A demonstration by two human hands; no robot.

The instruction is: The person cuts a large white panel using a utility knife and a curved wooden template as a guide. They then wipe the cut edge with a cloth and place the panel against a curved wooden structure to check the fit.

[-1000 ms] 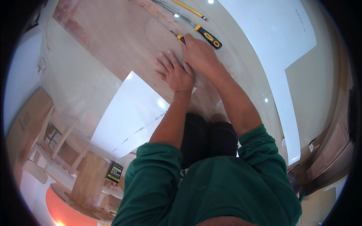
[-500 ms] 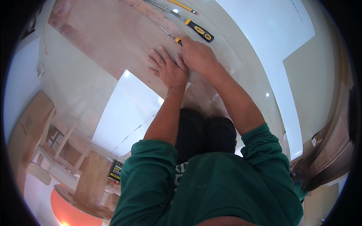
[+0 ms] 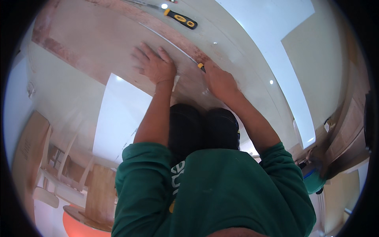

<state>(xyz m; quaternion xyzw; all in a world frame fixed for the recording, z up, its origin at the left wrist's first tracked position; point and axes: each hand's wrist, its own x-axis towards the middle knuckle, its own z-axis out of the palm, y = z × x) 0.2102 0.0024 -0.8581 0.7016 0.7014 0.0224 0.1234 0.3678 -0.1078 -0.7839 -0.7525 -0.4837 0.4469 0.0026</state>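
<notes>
My left hand (image 3: 156, 67) lies spread on a pinkish-brown wooden board (image 3: 83, 35), fingers slightly blurred. My right hand (image 3: 221, 82) grips the yellow-and-black handle of a long, thin metal tool (image 3: 169, 42), whose shaft stretches up-left across the board beside a reddish strip. Its tip is too small to make out clearly. A second yellow-and-black handled tool (image 3: 180, 19) lies above it, and a pencil end (image 3: 172, 1) shows at the top edge. A white sheet (image 3: 114, 110) is beside my left forearm.
A long white cut sheet (image 3: 292, 91) curves along the right. At lower left are a cardboard piece (image 3: 29, 142), wooden chair frames (image 3: 67, 158), a wooden panel (image 3: 96, 193) and an orange round object (image 3: 75, 221). Wooden panels (image 3: 347, 134) and an unclear green object (image 3: 316, 181) sit at the right.
My right hand has moved down and rightward with the handle, exposing more of the shaft. My left hand has shifted up-left in the picture, away from my right. The camera's view has also shifted.
</notes>
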